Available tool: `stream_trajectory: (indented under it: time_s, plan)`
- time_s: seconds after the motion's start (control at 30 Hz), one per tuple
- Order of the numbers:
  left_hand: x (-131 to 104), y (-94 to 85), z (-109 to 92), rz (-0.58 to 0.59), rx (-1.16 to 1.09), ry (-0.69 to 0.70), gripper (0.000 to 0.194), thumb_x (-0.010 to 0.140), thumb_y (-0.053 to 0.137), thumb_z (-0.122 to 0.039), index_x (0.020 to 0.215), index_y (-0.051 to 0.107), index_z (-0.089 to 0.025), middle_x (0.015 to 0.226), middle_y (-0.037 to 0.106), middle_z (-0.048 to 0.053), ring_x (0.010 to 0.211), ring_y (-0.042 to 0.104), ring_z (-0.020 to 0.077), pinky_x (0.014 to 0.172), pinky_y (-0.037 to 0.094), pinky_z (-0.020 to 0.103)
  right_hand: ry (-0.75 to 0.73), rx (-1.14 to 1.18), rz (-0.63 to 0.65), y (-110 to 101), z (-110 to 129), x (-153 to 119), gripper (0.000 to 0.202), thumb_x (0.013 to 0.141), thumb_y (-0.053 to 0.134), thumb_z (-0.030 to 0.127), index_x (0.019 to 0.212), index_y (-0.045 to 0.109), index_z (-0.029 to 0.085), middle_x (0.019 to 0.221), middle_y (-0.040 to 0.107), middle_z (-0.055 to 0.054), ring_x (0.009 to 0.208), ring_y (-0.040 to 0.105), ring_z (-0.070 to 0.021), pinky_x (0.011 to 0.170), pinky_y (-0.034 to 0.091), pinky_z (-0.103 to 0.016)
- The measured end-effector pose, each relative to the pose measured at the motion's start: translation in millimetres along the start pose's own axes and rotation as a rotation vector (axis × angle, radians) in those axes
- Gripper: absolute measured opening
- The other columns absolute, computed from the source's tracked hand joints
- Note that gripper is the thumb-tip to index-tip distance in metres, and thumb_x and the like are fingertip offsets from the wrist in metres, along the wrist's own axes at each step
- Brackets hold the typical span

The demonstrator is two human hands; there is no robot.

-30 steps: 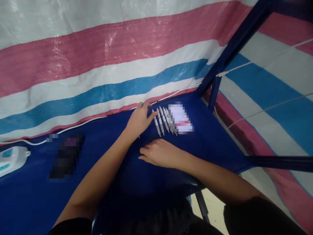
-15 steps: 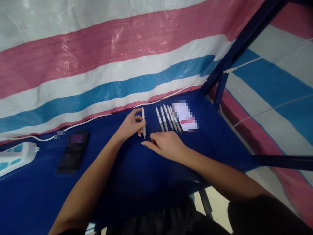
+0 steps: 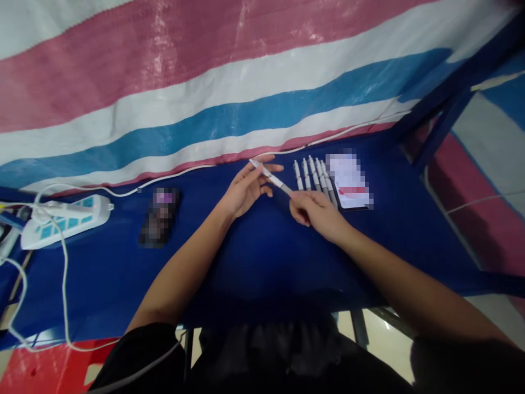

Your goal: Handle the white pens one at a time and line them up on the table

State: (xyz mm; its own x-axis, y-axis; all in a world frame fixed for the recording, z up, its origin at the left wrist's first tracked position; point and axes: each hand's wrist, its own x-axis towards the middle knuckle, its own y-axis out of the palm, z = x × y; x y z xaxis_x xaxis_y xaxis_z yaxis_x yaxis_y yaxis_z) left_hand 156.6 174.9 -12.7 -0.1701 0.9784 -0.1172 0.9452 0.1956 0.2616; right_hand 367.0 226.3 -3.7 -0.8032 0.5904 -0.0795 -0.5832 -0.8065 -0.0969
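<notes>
A white and grey pen point(image 3: 274, 178) is held slantwise above the table between my two hands. My left hand point(image 3: 247, 189) has its thumb against the pen's upper half, with the other fingers spread behind it. Thumb and fingers of my right hand point(image 3: 314, 210) pinch the pen's lower grey end. Just beyond my right hand, several similar pens point(image 3: 315, 174) lie side by side in a row, their near ends partly hidden by that hand.
Right of the row lies a phone with a lit, blurred screen point(image 3: 348, 180). A dark blurred object point(image 3: 159, 218) and a white power strip point(image 3: 68, 221) with cables are at left on the blue table point(image 3: 254, 262). A striped sheet point(image 3: 229, 117) hangs behind, and a red stool point(image 3: 45, 366) stands below left.
My right hand has come up and taken the pen's grey end. The pen has turned from nearly upright to slanted, and my left fingers have spread. The view has shifted left.
</notes>
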Motion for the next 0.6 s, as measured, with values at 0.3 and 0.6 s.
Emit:
stream_trajectory:
  time_s: [0.3, 0.6]
  plan:
    - [1, 2.3, 7, -0.03, -0.01, 0.059, 0.03, 0.1, 0.079, -0.045, 0.108, 0.077, -0.017, 0.103, 0.084, 0.009, 0.091, 0.081, 0.0176, 0.086, 0.067, 0.031, -0.019, 0.16, -0.125, 0, -9, 5, 0.07, 0.108, 0.051, 0.072, 0.058, 0.034, 0.026, 0.048, 0.035, 0.005, 0.045, 0.034, -0.0114, 0.05, 0.027, -0.032]
    - [-10, 20.0, 5, -0.167, -0.045, 0.056, 0.037, 0.093, 0.087, -0.047, 0.1, 0.076, -0.013, 0.088, 0.081, 0.008, 0.072, 0.077, 0.0138, 0.07, 0.064, 0.025, -0.204, -0.752, -0.117, -27, 9, -4, 0.06, 0.112, 0.04, 0.067, 0.072, 0.051, 0.024, 0.063, 0.055, -0.002, 0.059, 0.05, -0.0174, 0.06, 0.029, -0.033]
